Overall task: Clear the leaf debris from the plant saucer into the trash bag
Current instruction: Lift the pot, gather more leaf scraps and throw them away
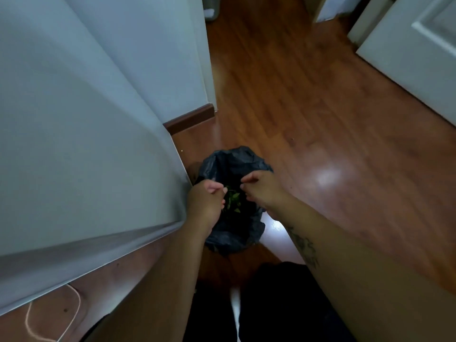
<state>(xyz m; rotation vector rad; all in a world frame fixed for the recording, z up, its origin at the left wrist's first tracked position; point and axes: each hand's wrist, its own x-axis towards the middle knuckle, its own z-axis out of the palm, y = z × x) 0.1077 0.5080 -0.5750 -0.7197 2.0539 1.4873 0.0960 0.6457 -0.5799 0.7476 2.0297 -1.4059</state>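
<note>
A dark grey trash bag (234, 161) sits on the wooden floor just below me, its mouth spread wide. Green leaf debris (233, 201) lies inside it. My left hand (206, 202) pinches the bag's left rim with closed fingers. My right hand (262, 191) pinches the right rim the same way, holding the mouth apart. No plant saucer is in view.
A white cabinet or appliance (86, 144) fills the left side, its corner close to the bag. Wooden floor (320, 119) stretches ahead and to the right. A white door (414, 58) stands at the upper right. A thin white cord (74, 307) lies on the floor at lower left.
</note>
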